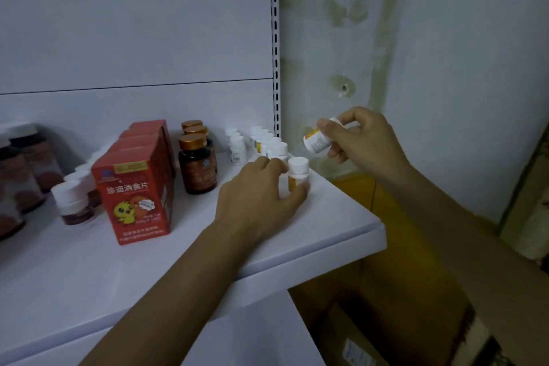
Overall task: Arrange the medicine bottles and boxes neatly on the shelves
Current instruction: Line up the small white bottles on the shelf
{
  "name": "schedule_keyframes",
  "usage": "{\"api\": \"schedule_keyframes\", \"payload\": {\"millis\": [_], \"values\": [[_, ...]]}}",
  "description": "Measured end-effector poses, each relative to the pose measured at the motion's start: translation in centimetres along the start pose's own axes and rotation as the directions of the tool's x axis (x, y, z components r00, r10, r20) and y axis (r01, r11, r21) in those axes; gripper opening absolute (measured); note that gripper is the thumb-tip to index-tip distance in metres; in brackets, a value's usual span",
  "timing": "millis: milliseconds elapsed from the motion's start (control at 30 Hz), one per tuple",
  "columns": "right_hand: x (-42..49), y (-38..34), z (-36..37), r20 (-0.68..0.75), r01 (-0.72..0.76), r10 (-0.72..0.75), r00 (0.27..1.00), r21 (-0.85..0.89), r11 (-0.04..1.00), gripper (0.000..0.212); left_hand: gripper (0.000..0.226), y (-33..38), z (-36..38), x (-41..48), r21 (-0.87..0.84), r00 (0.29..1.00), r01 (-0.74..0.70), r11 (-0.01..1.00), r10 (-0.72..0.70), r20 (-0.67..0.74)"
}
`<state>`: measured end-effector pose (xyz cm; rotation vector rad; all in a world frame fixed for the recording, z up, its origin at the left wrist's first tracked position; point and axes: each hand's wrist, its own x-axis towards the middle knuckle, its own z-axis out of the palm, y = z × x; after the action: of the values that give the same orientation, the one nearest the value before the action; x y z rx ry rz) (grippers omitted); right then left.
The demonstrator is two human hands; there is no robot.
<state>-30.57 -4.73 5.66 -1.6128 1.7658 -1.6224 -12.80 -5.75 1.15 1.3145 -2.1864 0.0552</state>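
My left hand [261, 187] grips a small white bottle with an orange label [298, 171] that stands upright near the right edge of the white shelf [326, 217]. My right hand [365, 140] holds a second white bottle with an orange label [315, 141], tilted, in the air just past the shelf's right edge. Behind my left hand a row of several small white bottles [271, 142] runs toward the back panel.
On the shelf stand a row of red boxes [139, 184], three brown bottles with gold caps [196, 162], more white bottles [236, 145], and white-capped and dark bottles at the left [72, 202]. Cardboard boxes [386, 291] sit below at the right, by a stained wall.
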Motion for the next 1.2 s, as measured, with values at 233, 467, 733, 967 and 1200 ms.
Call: {"api": "schedule_keyframes", "payload": {"millis": [233, 467, 733, 967, 1200], "values": [[1.9, -1.4, 1.4, 0.148, 0.114, -0.047, 0.988, -0.483, 0.868, 0.040, 0.056, -0.5, -0.1, -0.1, 0.121, 0.993, 0.021, 0.992, -0.036, 0.115], [3.1, -2.1, 3.8, 0.344, 0.178, 0.014, 0.939, -0.519, 0.836, 0.041, 0.053, -0.1, -0.2, -0.1, 0.113, 0.988, -0.001, 0.994, -0.017, 0.153], [4.7, -1.8, 5.3, 0.498, 0.235, 0.161, 0.852, -0.639, 0.733, 0.041, 0.051, -0.2, -0.2, 0.0, 0.113, 0.987, -0.026, 0.993, 0.007, 0.163], [4.8, -1.3, 4.6, 0.534, 0.136, 0.186, 0.825, -0.507, 0.851, 0.053, 0.050, -0.3, 0.0, 0.2, 0.115, 0.985, -0.034, 0.993, 0.013, 0.172], [5.7, -0.1, 3.7, 0.433, 0.027, 0.147, 0.889, -0.370, 0.929, 0.050, 0.037, -0.4, 0.1, 0.6, 0.062, 0.995, 0.031, 0.998, -0.036, 0.092]]}}
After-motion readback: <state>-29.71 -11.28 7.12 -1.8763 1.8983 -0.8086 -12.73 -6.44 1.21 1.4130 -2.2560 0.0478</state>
